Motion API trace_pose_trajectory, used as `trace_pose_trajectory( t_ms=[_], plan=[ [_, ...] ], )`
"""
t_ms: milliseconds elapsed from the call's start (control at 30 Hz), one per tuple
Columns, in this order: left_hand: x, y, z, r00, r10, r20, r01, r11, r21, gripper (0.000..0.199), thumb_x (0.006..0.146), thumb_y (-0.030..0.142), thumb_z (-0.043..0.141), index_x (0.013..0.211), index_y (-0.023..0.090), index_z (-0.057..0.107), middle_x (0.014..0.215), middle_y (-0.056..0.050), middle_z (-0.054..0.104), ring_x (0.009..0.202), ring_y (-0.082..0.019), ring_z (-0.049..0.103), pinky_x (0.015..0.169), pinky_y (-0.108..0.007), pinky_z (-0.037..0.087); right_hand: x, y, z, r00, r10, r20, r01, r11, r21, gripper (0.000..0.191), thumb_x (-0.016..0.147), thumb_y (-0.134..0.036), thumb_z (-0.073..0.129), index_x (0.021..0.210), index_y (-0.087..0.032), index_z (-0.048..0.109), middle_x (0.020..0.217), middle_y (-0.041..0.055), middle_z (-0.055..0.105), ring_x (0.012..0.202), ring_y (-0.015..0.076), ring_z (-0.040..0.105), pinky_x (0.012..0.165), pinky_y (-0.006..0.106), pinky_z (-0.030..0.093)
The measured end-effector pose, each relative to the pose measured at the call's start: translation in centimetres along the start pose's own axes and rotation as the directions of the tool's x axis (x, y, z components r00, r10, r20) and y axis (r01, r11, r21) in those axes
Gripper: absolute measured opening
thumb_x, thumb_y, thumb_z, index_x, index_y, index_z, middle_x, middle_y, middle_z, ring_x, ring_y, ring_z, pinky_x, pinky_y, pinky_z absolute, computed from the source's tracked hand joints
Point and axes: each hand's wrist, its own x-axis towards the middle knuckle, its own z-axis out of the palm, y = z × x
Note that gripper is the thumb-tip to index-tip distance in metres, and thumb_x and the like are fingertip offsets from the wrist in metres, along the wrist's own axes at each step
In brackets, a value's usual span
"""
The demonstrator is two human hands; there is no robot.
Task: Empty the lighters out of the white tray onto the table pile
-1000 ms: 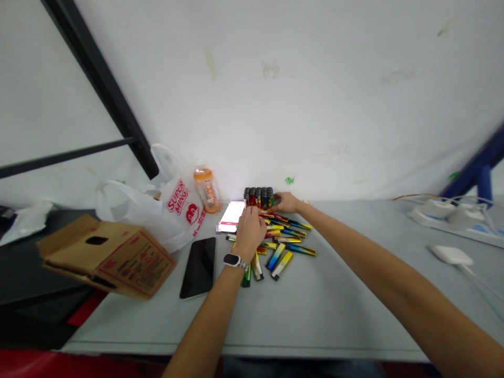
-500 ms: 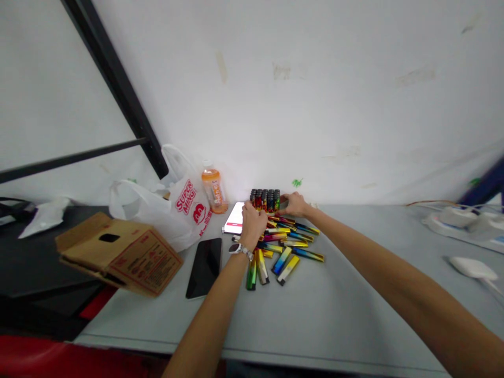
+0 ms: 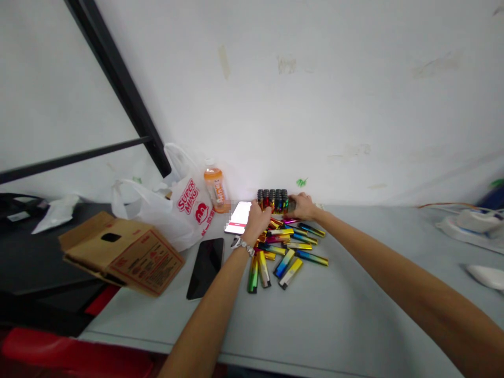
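Nearby, lit phone (image 3: 239, 215) and loose lighters (image 3: 282, 237) crowd upright lighters (image 3: 272, 202) between left hand (image 3: 257, 219) and right hand (image 3: 302, 206), grip closure unclear.

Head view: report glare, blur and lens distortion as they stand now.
Head view: the lit phone screen is blown out to near white; the lighters lying loose give shiny highlights; the white adapter at the right edge looks smeared; the desk's front edge slants.

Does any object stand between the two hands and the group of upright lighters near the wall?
Nothing visible does. The left hand and right hand are at opposite ends of the upright lighters; the loose lighters lie nearer the person.
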Motion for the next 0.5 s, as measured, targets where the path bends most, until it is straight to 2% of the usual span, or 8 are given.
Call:
trace_pose_trajectory(
  t_ms=[200,300,500],
  plan=[
    [-0.4,0.4,-0.6,1.0,0.022,0.014,-0.021,1.0,-0.009,0.042,0.083,0.022,0.056,0.124,0.012,0.052,0.123,-0.019,0.066,0.118,-0.029,0.062,0.1,-0.038,0.045,-0.1,-0.4,0.1,0.998,0.064,-0.02,-0.063,0.998,0.024,0.08,0.056,-0.056,0.084,0.123,-0.016,0.065,0.106,0.0133,0.065,0.114,0.0355,0.052,0.099,0.044,0.041],
    [-0.3,-0.1,-0.8,1.0,0.022,0.018,-0.022,0.999,-0.04,0.042,0.081,0.022,0.059,0.122,0.013,0.053,0.121,-0.018,0.067,0.114,-0.029,0.064,0.098,-0.039,0.047,-0.1,-0.5,-0.1,0.998,0.044,-0.033,-0.043,0.999,0.016,0.085,0.053,-0.056,0.086,0.124,-0.014,0.065,0.109,0.0146,0.065,0.113,0.0364,0.054,0.098,0.046,0.044],
    [1.3,-2.9,-0.1,0.993,0.106,0.058,-0.084,0.951,-0.298,0.055,0.07,0.021,0.076,0.12,0.015,0.052,0.111,-0.015,0.071,0.104,-0.026,0.068,0.095,-0.04,0.05,-1.1,-0.3,-0.6,0.998,-0.015,-0.064,0.025,0.986,0.163,0.073,0.055,-0.043,0.087,0.119,-0.012,0.068,0.114,0.0147,0.07,0.104,0.033,0.064,0.097,0.044,0.049]
  ],
)
